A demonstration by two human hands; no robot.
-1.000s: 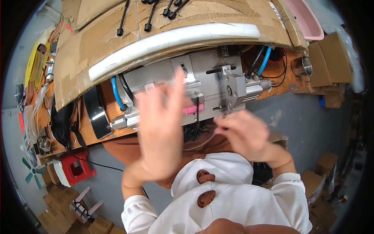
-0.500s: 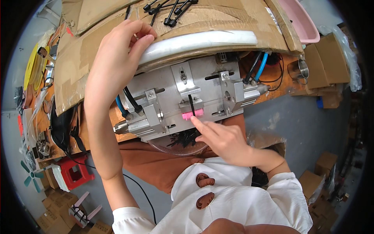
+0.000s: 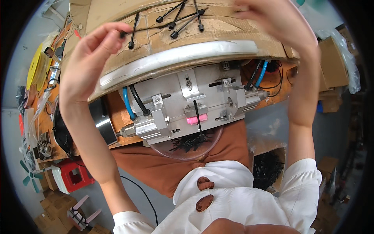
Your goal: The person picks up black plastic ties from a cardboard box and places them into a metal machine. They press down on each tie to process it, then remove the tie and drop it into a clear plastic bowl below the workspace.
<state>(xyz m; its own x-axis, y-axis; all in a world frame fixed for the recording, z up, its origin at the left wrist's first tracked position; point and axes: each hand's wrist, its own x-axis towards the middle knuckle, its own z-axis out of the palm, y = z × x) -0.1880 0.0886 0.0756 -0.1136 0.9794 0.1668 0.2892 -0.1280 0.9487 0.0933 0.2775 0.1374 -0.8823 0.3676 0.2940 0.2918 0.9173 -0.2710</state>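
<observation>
At the upper left, my left hand is closed, pinching the end of a thin black rod above the cardboard. My right hand is raised at the upper right over the cardboard, smeared by motion, so its fingers are unclear. Several black rods with knobbed ends lie on the cardboard between my hands. Neither hand touches the metal fixture below. Another black rod sits at its centre, crossing a pink block and sticking out over the front edge.
A white padded strip edges the cardboard. Blue and black hoses run to the fixture. Below it, a clear bowl holds black pieces. A box of black pieces stands right; a red stool stands left.
My right hand has left the fixture's pink block and swung up to the far right. My left hand has moved left, off the white strip, and now holds a black rod.
</observation>
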